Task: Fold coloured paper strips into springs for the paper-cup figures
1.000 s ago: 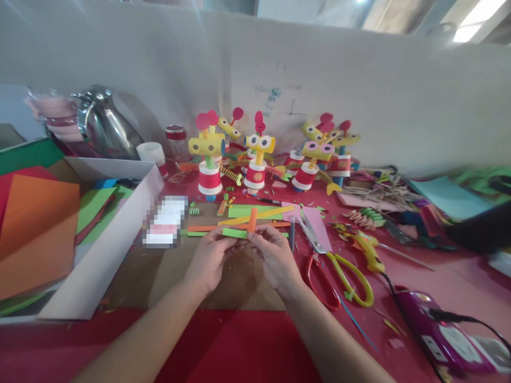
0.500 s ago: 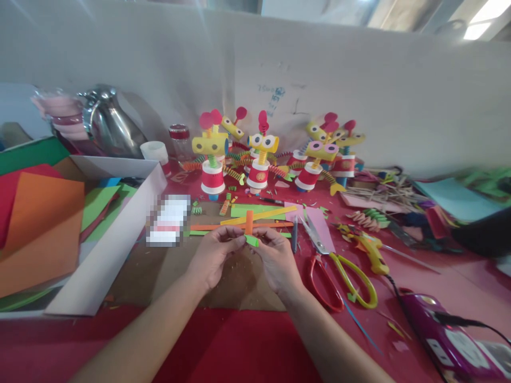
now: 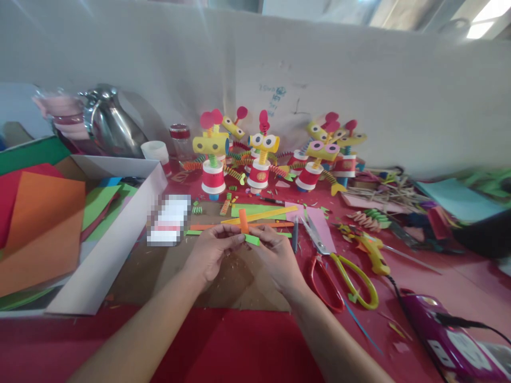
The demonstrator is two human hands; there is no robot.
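Observation:
Between my hands, above the brown cardboard mat [image 3: 159, 276], is a green paper strip [image 3: 252, 240] with an orange paper strip [image 3: 243, 221] standing up behind it, crossing it. My left hand [image 3: 213, 250] pinches the left end of the strips between thumb and fingers. From the other side my right hand [image 3: 275, 252] is closed on them, its fingertips partly hidden. Just beyond the hands lie long orange, green and yellow strips [image 3: 263, 214] on a green paper piece [image 3: 237, 211]. A marker-like dark stick [image 3: 295, 236] rests right of my right hand.
Scissors [image 3: 319, 244] with red and yellow handles lie at right, near a yellow glue gun [image 3: 373, 252] and a purple device [image 3: 451, 330]. Several paper-cup figures [image 3: 258, 173] stand at the back. A white box [image 3: 115, 239] of coloured paper is left, with a steel jug [image 3: 114, 122] behind.
The upright orange strip has shifted slightly left and now leans left. More of the green strip's flat side shows. Both hands stay almost in the same place.

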